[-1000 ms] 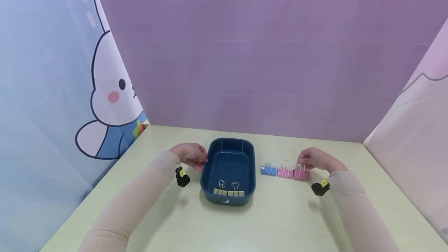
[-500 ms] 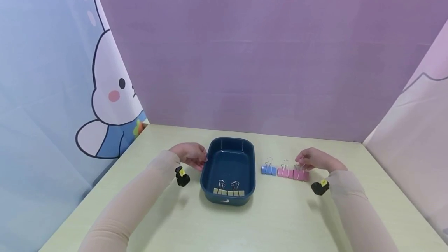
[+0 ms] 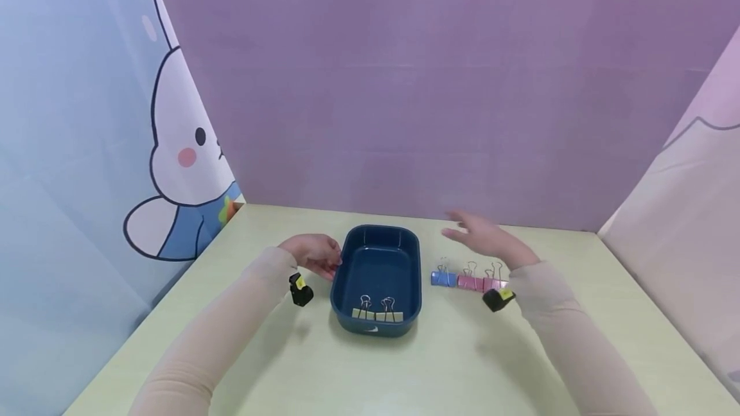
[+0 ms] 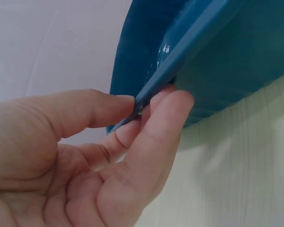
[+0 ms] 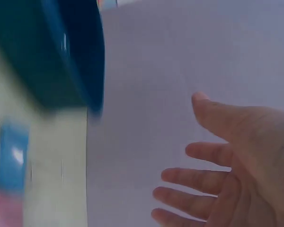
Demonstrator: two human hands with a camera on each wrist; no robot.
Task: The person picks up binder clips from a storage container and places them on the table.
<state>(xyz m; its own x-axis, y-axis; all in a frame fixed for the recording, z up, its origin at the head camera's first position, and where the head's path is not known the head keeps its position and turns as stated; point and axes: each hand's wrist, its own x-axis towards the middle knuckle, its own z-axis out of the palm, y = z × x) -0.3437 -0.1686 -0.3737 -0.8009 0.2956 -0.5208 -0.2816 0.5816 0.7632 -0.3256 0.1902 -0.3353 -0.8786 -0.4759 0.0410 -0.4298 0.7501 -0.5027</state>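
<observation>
A deep navy-blue tray point(image 3: 399, 328) sits on the table with two pale yellow binder clips point(image 3: 390, 317) side by side at its near end. My left hand point(image 3: 317, 253) pinches the tray's left rim; in the left wrist view the thumb presses one side of the rim point(image 4: 161, 78) and fingers the other. To the tray's right stand a blue binder clip point(image 3: 443, 278), a pink binder clip point(image 3: 470, 283) and a second pink one point(image 3: 494, 284), in a row. Above and behind that row, my right hand point(image 3: 484, 236) is spread and holds nothing.
The pale wooden table point(image 3: 370, 377) ends at a purple backdrop point(image 3: 405, 114). A blue curtain with a cartoon rabbit point(image 3: 191, 146) hangs at the left and a pale one point(image 3: 694, 223) at the right. A small black camera point(image 3: 498, 299) on my right wrist partly covers the last pink clip.
My right hand has let go of the rightmost pink clip and moved up and left, its fingers spreading. That clip stays in the row. My left hand stays on the tray rim.
</observation>
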